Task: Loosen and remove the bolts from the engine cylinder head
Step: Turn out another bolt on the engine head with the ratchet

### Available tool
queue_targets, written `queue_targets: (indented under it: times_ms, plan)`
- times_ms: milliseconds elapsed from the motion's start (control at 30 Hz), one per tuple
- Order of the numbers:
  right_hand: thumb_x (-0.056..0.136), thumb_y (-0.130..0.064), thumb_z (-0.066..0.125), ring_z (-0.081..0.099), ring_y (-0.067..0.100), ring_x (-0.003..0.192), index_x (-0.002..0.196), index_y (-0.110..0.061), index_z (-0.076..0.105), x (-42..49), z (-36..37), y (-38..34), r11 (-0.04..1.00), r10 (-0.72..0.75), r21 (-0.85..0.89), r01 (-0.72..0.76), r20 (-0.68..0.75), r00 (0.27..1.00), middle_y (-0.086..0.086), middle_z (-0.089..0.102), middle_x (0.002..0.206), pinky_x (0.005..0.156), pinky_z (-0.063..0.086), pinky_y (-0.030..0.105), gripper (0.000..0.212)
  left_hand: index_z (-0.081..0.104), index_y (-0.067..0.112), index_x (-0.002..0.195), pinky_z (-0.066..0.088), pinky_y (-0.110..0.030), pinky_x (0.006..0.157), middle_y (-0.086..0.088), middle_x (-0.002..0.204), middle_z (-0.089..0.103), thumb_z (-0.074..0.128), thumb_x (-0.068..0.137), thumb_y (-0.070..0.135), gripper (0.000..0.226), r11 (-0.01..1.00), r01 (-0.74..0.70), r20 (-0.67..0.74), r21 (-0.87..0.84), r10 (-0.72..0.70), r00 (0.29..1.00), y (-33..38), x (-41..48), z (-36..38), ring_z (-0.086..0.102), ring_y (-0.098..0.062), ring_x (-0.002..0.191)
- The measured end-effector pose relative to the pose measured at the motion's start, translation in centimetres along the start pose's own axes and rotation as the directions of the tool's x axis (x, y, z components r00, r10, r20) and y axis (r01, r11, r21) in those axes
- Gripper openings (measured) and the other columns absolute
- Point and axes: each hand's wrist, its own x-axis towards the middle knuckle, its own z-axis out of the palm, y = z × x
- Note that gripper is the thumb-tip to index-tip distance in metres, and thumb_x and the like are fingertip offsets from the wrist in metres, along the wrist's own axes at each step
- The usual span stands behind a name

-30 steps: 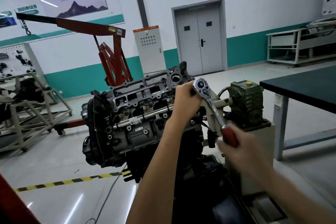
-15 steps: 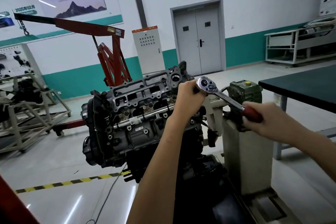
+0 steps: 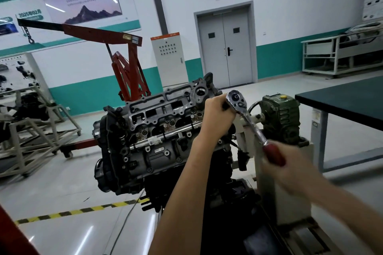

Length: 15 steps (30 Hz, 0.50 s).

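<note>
**Trainee:** Cylinder head [image 3: 161, 109] bolts: which one are you on, and why two hands on the tool?

**Me:** Start nearest me. My right hand [image 3: 290, 163] has its fingers wrapped round the red grip at the tail of the ratchet [image 3: 253, 125]. The hand is blurred, so I can't tell you how each finger lies. Out at the end is where I get the most leverage on a tight bolt.

**Trainee:** And the left?

**Me:** My left hand [image 3: 217, 114] is curled round the drive just under the ratchet's chrome head, at the right end of the cylinder head. I reckon that keeps the socket square, so it doesn't slip off. The bolt itself is hidden behind that hand.

**Trainee:** The head looks tipped over.

**Me:** It is. The engine hangs on its stand with the head's open face tilted up toward me, beside the green gearbox [image 3: 279, 114]. That puts the bolts within reach from where I stand. A dark desk [image 3: 342, 97] sits off to my right. Beyond are the red hoist [image 3: 132, 64] and the grey double door [image 3: 224, 47].
</note>
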Motion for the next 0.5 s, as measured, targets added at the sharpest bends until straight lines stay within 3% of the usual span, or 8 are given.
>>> queue_targets:
  times_ms: [67, 133, 200, 267, 367, 433, 500]
  plan:
    - [0.079, -0.004, 0.068, 0.051, 0.007, 0.048, 0.071, -0.029, 0.052, 1.5, -3.7, 0.7, 0.980, -0.065, -0.183, 0.073, 0.050, 0.997, -0.002, 0.051, 0.053, 0.046, 0.039, 0.013, 0.030, 0.050, -0.011, 0.061, 0.027, -0.028, 0.053, -0.027, 0.059, 0.050, 0.058, 0.080, -0.005, 0.021, 1.000, 0.008, -0.008, 0.001, -0.008, 1.000, 0.3, 0.0, 0.1, 0.033, -0.015, 0.059]
    - [0.078, -0.005, 0.068, 0.050, 0.012, 0.048, 0.077, -0.021, 0.058, 2.0, -4.1, 1.0, 0.967, -0.094, -0.239, 0.092, 0.005, 0.996, 0.000, 0.053, 0.055, 0.048, 0.039, 0.016, 0.018, 0.049, -0.009, 0.060, 0.027, -0.028, 0.052, -0.021, 0.057, 0.047, 0.057, 0.080, -0.006, 0.022, 1.000, 0.013, -0.039, -0.016, -0.014, 0.999, 0.3, -0.2, 0.1, 0.032, -0.015, 0.058]
    - [0.078, -0.008, 0.069, 0.049, 0.014, 0.049, 0.083, -0.012, 0.061, 0.8, -1.0, 0.6, 0.995, -0.028, -0.099, 0.019, -0.086, 0.996, 0.008, 0.057, 0.059, 0.049, 0.041, 0.019, 0.010, 0.048, -0.002, 0.056, 0.026, -0.028, 0.051, -0.012, 0.055, 0.045, 0.056, 0.078, -0.009, 0.025, 0.999, 0.025, -0.051, -0.028, -0.026, 0.998, 0.1, -0.3, 0.0, 0.031, -0.016, 0.057]
    - [0.078, -0.010, 0.068, 0.046, 0.011, 0.046, 0.076, -0.018, 0.059, -1.1, 3.7, -1.0, 0.988, 0.078, 0.149, -0.052, -0.174, 0.982, 0.003, 0.053, 0.053, 0.044, 0.036, 0.017, 0.012, 0.044, 0.011, 0.053, 0.026, -0.026, 0.050, -0.005, 0.053, 0.041, 0.057, 0.077, -0.011, 0.035, 0.999, 0.009, -0.068, -0.037, -0.011, 0.998, -0.1, -0.4, -0.1, 0.030, -0.013, 0.055]
    - [0.077, -0.011, 0.061, 0.042, 0.015, 0.038, 0.067, -0.024, 0.051, -1.6, 9.3, -4.0, 0.868, 0.218, 0.487, -0.098, -0.195, 0.956, -0.001, 0.043, 0.045, 0.038, 0.037, 0.026, 0.019, 0.044, 0.007, 0.054, 0.024, -0.025, 0.049, -0.004, 0.053, 0.038, 0.060, 0.080, -0.010, 0.035, 0.999, -0.011, -0.091, -0.030, 0.008, 0.996, -0.5, -0.3, -0.1, 0.026, -0.010, 0.055]
    - [0.078, -0.008, 0.059, 0.041, 0.020, 0.039, 0.065, -0.020, 0.047, -1.3, 10.7, -4.8, 0.823, 0.234, 0.559, -0.098, -0.176, 0.956, 0.002, 0.042, 0.048, 0.037, 0.039, 0.030, 0.021, 0.042, 0.001, 0.052, 0.023, -0.029, 0.050, -0.005, 0.052, 0.036, 0.059, 0.081, -0.011, 0.036, 0.999, -0.003, -0.086, -0.042, -0.001, 0.996, -0.8, -0.3, -0.2, 0.026, -0.013, 0.055]
    - [0.078, -0.004, 0.060, 0.039, 0.012, 0.037, 0.063, -0.017, 0.046, -1.3, 9.3, -4.2, 0.863, 0.187, 0.497, -0.092, -0.145, 0.972, -0.003, 0.042, 0.045, 0.037, 0.036, 0.025, 0.024, 0.043, -0.002, 0.053, 0.024, -0.029, 0.050, -0.006, 0.052, 0.038, 0.059, 0.081, -0.010, 0.034, 0.999, 0.007, -0.067, -0.041, -0.010, 0.998, -1.0, -0.2, -0.3, 0.028, -0.013, 0.055]
